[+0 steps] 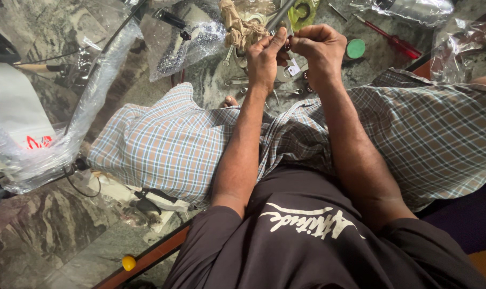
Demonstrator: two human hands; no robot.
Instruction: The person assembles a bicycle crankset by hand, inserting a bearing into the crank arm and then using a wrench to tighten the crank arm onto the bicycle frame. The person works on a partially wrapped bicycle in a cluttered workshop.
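Nearest the camera: a dark shirt, then a checked cloth (162, 144) across the lap, both forearms running out over it toward 12 o'clock. Left hand (262, 59) and right hand (320, 49) meet close together above the stone floor (50, 214), fingertips pinched in on a small metal part (286, 45) held between them. Both grips narrow, closed on that part, left thumb and forefinger from about 9 o'clock, right fingers curled over from 3 o'clock; what kind of part it is, too small to tell. A grey metal bar (279, 16) rises from the pinch toward 12 o'clock. Judgement: work this fine goes best with the wrists braced on the knees, the part kept low over the lap so a slip drops it onto cloth and not among the clutter, and one hand steadying while the other turns. Just below the hands, spanners (237, 82) lie loose on the floor. At 2 o'clock of the right hand, a green round lid (355, 48); farther at 2, a red-handled screwdriver (395, 40). At 11 o'clock, a knot of tan rope (237, 27), and clear plastic bags (184, 45) beyond at 10.
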